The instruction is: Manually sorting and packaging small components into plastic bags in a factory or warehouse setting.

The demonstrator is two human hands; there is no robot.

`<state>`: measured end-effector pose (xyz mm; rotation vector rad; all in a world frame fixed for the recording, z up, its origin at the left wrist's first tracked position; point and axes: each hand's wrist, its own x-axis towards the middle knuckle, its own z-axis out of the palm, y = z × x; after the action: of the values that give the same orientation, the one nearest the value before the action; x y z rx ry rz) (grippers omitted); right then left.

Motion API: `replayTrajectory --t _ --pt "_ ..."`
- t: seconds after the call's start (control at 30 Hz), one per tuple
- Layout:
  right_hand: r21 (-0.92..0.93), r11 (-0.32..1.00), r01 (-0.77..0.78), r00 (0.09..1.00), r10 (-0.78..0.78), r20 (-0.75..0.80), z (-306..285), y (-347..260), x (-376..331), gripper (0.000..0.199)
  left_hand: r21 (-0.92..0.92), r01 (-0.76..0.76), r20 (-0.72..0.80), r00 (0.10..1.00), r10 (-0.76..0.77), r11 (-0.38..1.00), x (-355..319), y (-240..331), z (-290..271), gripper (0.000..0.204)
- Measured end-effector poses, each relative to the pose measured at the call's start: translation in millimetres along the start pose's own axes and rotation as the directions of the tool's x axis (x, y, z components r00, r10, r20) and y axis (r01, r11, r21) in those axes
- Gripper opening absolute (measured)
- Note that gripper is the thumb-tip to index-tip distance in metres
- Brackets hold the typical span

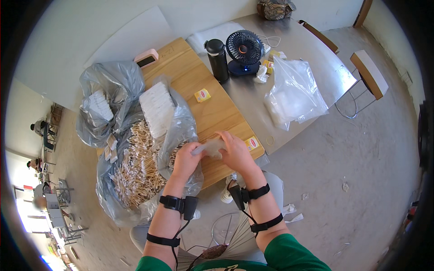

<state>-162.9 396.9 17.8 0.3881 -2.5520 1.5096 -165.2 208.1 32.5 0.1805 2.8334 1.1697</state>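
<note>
In front of me, both hands have hold of a small translucent plastic bag (211, 147) above the wooden board's near edge. My left hand (184, 159) is closed on the bag's left side. My right hand (235, 151) pinches its right side, with the fingers curled over it. Just left of my left hand lies a large heap of loose cotton swabs (138, 169) in a grey plastic bag. Beyond them is a stack of white packs (157, 108). A small yellow box (251, 143) lies close to my right hand.
Another yellow box (202, 95) lies on the wooden board (217, 113). A black bottle (217, 61), a small fan (244, 49) and a clear plastic bag (296, 97) stand or lie on the metal table. A pink-framed device (146, 58) sits at the board's far left. A stool (368, 74) stands at right.
</note>
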Motion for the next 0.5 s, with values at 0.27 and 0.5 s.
replayTrajectory --t 0.27,0.5 --pt "0.058 0.959 -0.276 0.957 0.269 0.108 -4.4 6.5 2.6 0.046 0.0 0.081 -0.214 0.974 -0.079 0.997 -3.3 -10.2 -13.5 0.019" --pt "0.14 0.966 -0.216 0.975 0.22 -0.015 2.3 9.6 7.0 0.037 -0.111 0.174 -0.294 0.935 -0.2 0.978 1.6 -32.8 -48.7 0.021"
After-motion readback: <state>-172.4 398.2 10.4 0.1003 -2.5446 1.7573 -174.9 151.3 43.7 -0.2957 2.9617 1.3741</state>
